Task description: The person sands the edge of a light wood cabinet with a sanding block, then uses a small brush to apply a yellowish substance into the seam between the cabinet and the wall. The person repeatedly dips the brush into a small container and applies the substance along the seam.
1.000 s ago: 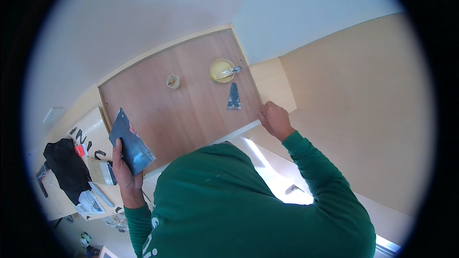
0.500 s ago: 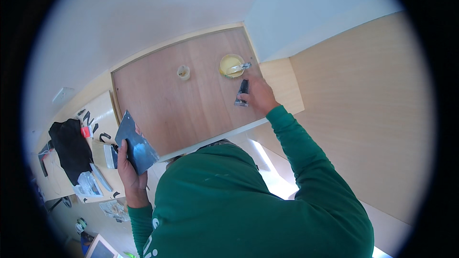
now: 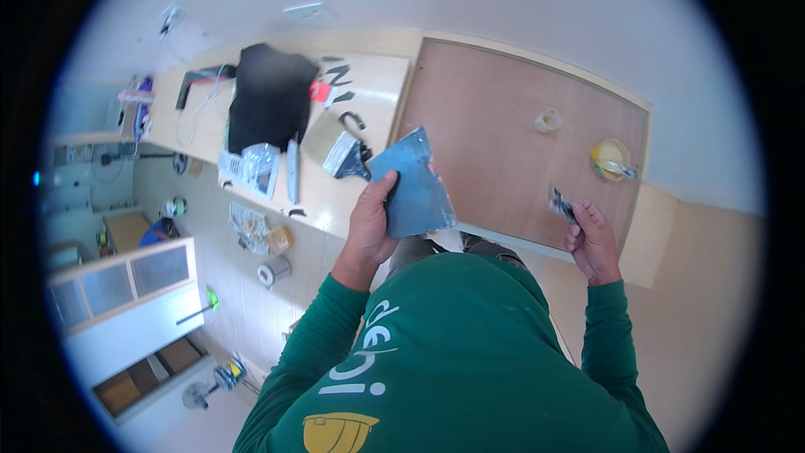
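My left hand [image 3: 369, 216] grips a flat, grey-blue plate [image 3: 411, 189], thumb on its face and fingers underneath. My right hand [image 3: 594, 243] is closed round a small dark scraper [image 3: 560, 200] with a pale, smeared end pointing away from me. Both are held over the near side of a brown wooden panel [image 3: 495, 151] with a pale frame. Toward the far right of the panel stands a round tub [image 3: 599, 164] of cream-yellow paste, a smeared tool [image 3: 622, 170] lying across it. A small translucent cup [image 3: 548, 121] sits to the tub's left.
Left of the panel, a pale wooden surface [image 3: 377, 92] bears a black cloth [image 3: 268, 101], a wide brush [image 3: 333, 147], a grey utility knife [image 3: 293, 172] and a plastic bag [image 3: 254, 164]. On the floor stand a can [image 3: 273, 271] and other items. A person [image 3: 158, 231] is at the far left.
My view has swung left, showing more of the pale surface and the floor. My right hand has drawn back from beside the tub toward me, still holding the scraper. The plate stays in my left hand.
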A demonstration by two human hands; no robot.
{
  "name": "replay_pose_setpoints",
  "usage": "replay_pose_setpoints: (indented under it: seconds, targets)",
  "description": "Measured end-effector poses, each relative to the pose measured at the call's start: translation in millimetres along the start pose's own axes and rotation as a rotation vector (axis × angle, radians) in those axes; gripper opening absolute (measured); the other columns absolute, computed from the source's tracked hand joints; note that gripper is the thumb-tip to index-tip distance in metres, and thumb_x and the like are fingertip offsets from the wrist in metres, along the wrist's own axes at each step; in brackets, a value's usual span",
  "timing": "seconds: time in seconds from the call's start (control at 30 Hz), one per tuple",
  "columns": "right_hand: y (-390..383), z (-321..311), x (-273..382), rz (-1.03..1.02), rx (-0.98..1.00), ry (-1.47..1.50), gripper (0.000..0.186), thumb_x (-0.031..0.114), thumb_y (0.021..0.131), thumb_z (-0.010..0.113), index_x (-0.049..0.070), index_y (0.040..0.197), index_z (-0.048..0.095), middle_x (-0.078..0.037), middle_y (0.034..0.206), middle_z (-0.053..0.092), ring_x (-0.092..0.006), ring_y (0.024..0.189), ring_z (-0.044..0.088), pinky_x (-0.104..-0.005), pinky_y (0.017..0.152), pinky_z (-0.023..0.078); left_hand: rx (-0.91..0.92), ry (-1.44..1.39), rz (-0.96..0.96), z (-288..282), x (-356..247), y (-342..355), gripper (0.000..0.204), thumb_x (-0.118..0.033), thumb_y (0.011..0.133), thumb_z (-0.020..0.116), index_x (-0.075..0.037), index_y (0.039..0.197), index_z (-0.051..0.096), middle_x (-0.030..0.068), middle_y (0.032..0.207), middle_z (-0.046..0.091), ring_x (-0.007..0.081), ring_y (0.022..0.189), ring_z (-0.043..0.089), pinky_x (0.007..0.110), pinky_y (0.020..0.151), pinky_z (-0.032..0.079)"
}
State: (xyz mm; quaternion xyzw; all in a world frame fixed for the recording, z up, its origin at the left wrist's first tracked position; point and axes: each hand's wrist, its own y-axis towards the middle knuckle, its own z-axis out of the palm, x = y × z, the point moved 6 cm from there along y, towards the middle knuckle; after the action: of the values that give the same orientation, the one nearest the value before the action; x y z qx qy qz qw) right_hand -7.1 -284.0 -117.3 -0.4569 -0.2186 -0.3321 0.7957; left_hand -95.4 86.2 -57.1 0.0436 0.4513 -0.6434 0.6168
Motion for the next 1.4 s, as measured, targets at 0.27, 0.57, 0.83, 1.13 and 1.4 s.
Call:
replay_pose_setpoints:
  seconds: [0.27, 0.57, 0.83, 1.13, 1.4]
  targets:
    - [-3, 164, -24, 0.186, 0.357, -0.301, 0.024, 0.029, 0.112, 0.059, 0.006, 0.105, 0.065, -0.001, 0.070, 0.061, -0.0098, 0.061, 0.057, -0.0257, 0.057, 0.045, -0.242, -0.067, 0.354, -34, -12, -61, 0.040, -0.028, 0.116, 0.047, -0.002, 0.145, 0.053, 0.0123, 0.139, 0.065, 0.0241, 0.123, 0.066, 0.040, 0.108, 0.054]
    - [-7, 277, -112, -0.063, 0.611, -0.819, 0.033, 0.031, 0.113, 0.056, 0.004, 0.095, 0.060, 0.005, 0.067, 0.046, -0.0047, 0.055, 0.042, -0.0256, 0.048, 0.033, -0.476, 0.443, 0.733, -81, -35, -147, 0.038, -0.027, 0.116, 0.048, -0.001, 0.144, 0.056, 0.0080, 0.132, 0.068, 0.0144, 0.115, 0.064, 0.032, 0.102, 0.052]
    - [-71, 360, -184, -0.109, 0.661, -0.933, 0.035, 0.031, 0.111, 0.059, 0.006, 0.086, 0.059, 0.002, 0.067, 0.049, -0.0075, 0.061, 0.044, -0.0307, 0.055, 0.038, -0.591, 0.785, 0.672, -149, -45, -268, 0.032, -0.026, 0.112, 0.059, 0.002, 0.124, 0.069, 0.0151, 0.088, 0.076, 0.0194, 0.075, 0.070, 0.037, 0.073, 0.056]
    - [-175, 450, -231, -1.276, 1.295, -1.416, 0.039, 0.000, 0.098, 0.067, 0.007, 0.136, 0.070, -0.006, 0.080, 0.057, -0.0215, 0.067, 0.056, -0.0368, 0.060, 0.048, -0.397, -0.578, 0.564, -264, 26, -315, 0.035, -0.033, 0.111, 0.058, -0.005, 0.132, 0.061, 0.0081, 0.118, 0.073, 0.0215, 0.105, 0.073, 0.039, 0.094, 0.061]
    - [-216, 466, -337, -1.256, 1.567, -1.693, 0.058, -0.007, 0.086, 0.069, 0.014, 0.140, 0.071, -0.008, 0.082, 0.054, -0.0266, 0.071, 0.060, -0.0415, 0.063, 0.050, -0.411, -0.997, 0.761, -307, 73, -398, 0.046, -0.037, 0.108, 0.065, -0.007, 0.141, 0.053, 0.0103, 0.129, 0.069, 0.0231, 0.115, 0.071, 0.045, 0.099, 0.062]
